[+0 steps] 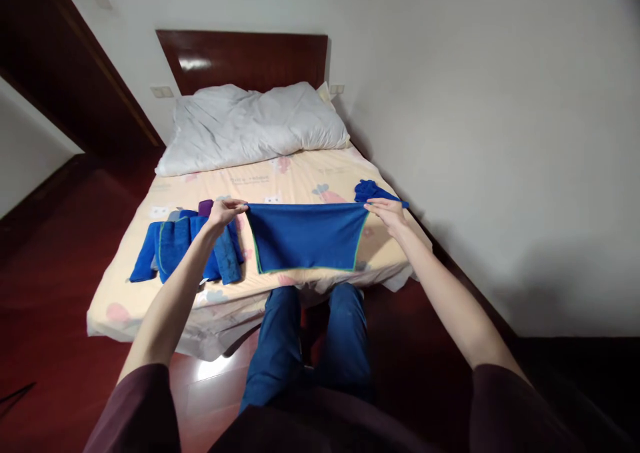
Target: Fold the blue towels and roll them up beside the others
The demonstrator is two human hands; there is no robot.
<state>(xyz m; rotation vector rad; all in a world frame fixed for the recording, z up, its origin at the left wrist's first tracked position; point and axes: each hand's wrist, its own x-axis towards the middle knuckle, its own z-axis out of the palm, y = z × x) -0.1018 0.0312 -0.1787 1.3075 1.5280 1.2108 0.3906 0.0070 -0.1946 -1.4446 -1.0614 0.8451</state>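
Note:
A blue towel (307,236) with green-stitched edges is stretched between my two hands, its top edge taut and its lower part hanging down over the near side of the bed. My left hand (227,211) pinches the upper left corner. At the upper right corner, my right hand (387,213) has its fingers closed on the cloth. Left of the towel, partly behind my left forearm, lie several rolled or folded blue towels (173,243), with a purple one (205,207) among them. Beyond my right hand sits a crumpled blue cloth (373,191).
The bed (200,185) has a peach sheet with carrot and rabbit prints. A white quilt (255,123) is heaped by the dark wooden headboard (245,59). A wall (480,139) runs along the right side. My legs (280,333) stand at the bed's near edge.

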